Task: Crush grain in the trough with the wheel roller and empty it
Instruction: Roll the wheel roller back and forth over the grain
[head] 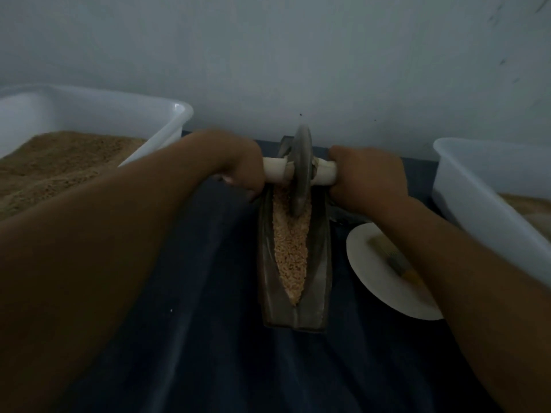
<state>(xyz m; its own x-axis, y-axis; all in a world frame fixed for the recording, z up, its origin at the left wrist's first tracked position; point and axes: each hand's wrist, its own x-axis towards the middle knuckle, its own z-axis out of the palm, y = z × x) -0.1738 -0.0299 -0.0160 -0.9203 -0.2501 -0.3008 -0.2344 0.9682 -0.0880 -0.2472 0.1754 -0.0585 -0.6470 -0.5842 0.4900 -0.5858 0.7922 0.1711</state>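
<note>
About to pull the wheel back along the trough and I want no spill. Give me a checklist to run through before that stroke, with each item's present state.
1. Left hand grips the white handle on its side of the wheel: ok.
2. Right hand grips the handle on the other side: ok.
3. Grey disc-shaped wheel roller sits in the groove of the dark metal boat-shaped trough, near its far end: ok.
4. Tan grain lies inside the groove, none seen on the dark blue cloth: ok.
5. Trough is steady on the cloth: cannot tell.
6. White round plate holding a brush lies apart from the trough: ok.
</note>
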